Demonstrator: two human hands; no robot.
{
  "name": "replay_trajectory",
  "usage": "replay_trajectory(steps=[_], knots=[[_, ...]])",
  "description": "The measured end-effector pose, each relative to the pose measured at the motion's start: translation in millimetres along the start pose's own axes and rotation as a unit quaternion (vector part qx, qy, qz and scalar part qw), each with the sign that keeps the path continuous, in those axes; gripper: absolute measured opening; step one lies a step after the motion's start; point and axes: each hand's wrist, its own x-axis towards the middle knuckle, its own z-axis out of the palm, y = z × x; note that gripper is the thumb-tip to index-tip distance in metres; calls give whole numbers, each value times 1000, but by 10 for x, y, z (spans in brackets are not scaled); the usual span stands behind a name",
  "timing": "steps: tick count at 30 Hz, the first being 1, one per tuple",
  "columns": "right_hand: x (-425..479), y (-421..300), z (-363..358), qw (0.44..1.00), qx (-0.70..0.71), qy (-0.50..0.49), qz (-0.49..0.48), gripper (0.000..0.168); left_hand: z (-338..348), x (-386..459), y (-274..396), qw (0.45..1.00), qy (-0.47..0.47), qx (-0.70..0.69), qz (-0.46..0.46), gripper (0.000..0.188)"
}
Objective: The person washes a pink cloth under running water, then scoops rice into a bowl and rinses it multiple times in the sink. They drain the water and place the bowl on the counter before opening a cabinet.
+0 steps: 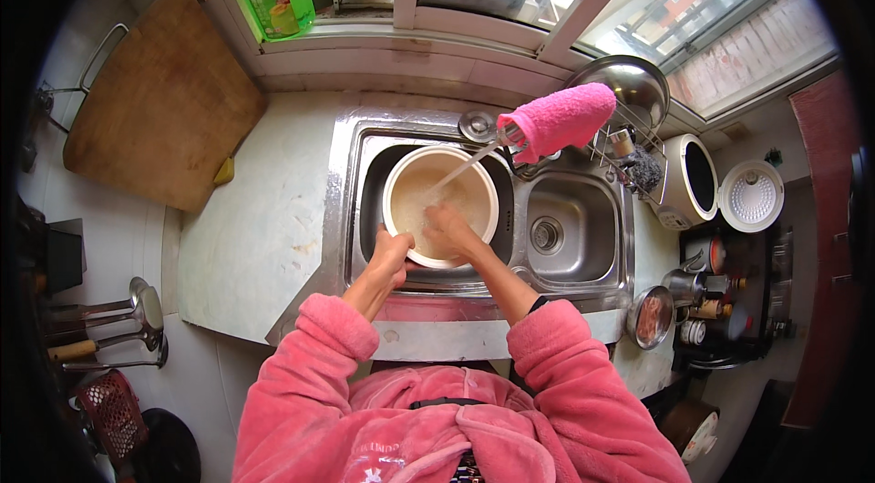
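A cream-coloured inner pot (pixel 488 177) sits in the left basin of the stainless-steel sink (pixel 347 209). My left hand (pixel 393 254) grips its near-left rim, thumb over the edge. Inside the pot, my right hand (pixel 448 230) dips into cloudy, pale water (pixel 413 199); its fingers are blurred and partly hidden, so I cannot tell whether they hold anything. From the faucet (pixel 509 135), wrapped in a pink towel (pixel 564 117), a stream of water (pixel 459 170) runs into the pot.
Right of the pot is a smaller basin (pixel 574 230) with a drain strainer. An open rice cooker (pixel 683 182) stands beyond a wire rack (pixel 636 134). A metal bowl of meat (pixel 653 317) is on the right counter. A wooden cutting board (pixel 164 107) leans at left.
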Motion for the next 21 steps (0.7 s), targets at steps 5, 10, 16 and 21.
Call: replay_trajectory(steps=[5,10,16,21], knots=[[-86,-170,-136,985,110,92,-96,38,-87,-3,-41,1000,-11,-10,1,61],[-3,-309,-304,943,-259,-179,108,29,-115,38,-33,1000,-14,-4,-10,60],[-28,-351,-56,994,62,-73,-48,38,-66,27,2,999,-41,-19,-28,59],[-67,-237,-1,977,-145,144,-65,44,-91,46,37,999,-40,-15,-29,57]])
